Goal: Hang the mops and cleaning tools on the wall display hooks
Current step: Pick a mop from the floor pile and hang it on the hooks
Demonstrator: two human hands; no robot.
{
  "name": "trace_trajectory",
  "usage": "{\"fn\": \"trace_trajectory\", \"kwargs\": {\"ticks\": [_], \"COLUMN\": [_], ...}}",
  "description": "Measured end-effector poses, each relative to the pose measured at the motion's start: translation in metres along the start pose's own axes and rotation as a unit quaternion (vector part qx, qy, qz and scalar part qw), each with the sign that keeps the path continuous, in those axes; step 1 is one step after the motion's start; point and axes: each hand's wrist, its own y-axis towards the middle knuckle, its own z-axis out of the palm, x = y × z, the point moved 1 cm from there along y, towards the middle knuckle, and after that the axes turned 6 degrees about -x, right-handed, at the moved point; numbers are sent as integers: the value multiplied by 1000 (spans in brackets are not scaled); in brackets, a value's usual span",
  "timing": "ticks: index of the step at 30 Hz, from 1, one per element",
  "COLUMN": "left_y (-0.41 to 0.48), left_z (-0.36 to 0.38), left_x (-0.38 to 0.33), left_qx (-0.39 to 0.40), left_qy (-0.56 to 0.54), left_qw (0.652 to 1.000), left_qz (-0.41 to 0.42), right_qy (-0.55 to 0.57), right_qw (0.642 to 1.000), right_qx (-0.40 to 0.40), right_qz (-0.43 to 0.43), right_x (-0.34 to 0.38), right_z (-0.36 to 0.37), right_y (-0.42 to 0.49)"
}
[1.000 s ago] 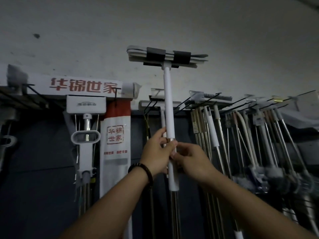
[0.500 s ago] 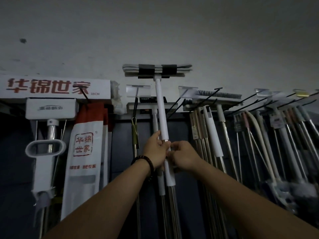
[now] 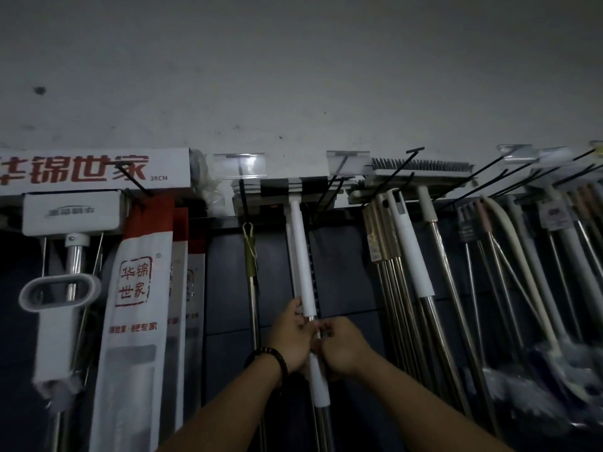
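Note:
A white-handled flat mop (image 3: 301,256) stands upright against the dark wall panel. Its flat head (image 3: 287,190) with black bands sits at the level of the black wire display hooks (image 3: 329,194), in the row of hanging tools. My left hand (image 3: 290,337), a bead bracelet on its wrist, grips the pole from the left just below the upper white sleeve. My right hand (image 3: 342,344) grips the same pole from the right at the same height. Whether the head rests on a hook cannot be told.
A boxed mop with red lettering (image 3: 91,171) and a bagged mop (image 3: 137,305) hang at the left. A thin olive-handled pole (image 3: 249,256) hangs just left of my mop. Several brooms and metal-poled brushes (image 3: 411,256) crowd the hooks at the right.
The mop has come down: its head was well above the hook row a second ago and now sits level with the hooks. Both hands kept their grip and lowered with it.

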Motion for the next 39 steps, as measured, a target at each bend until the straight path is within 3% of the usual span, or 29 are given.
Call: {"fn": "trace_trajectory", "kwargs": {"ticks": [9, 13, 16, 18, 21, 25, 29, 34, 39], "left_y": [-2, -14, -34, -53, -90, -146, -215, -320, -451], "left_z": [-9, -15, -27, -40, -66, -115, -181, -279, -371], "left_x": [12, 24, 31, 30, 29, 34, 42, 88, 169], "left_qx": [30, 47, 44, 36, 33, 31, 28, -9, 6], "left_qy": [-26, -36, -35, -41, -44, -7, -44, -38, -26], "left_qw": [998, 993, 991, 991, 994, 998, 993, 985, 955], "left_qz": [-57, -101, -123, -124, -94, -59, -110, -165, -295], "right_qy": [-14, -13, -97, -149, -134, -36, 49, 68, 79], "right_qw": [999, 991, 961, 943, 951, 981, 993, 998, 987], "right_qx": [1, -120, -229, -248, -213, -146, -78, 13, 113], "right_qz": [-30, -52, -120, -163, -182, -124, -68, -4, 81], "right_x": [-8, -4, 7, 17, 38, 69, 97, 105, 103], "right_z": [3, 10, 17, 25, 41, 74, 124, 216, 319], "right_y": [1, -15, -43, -63, -96, -150, -213, -305, -415]}}
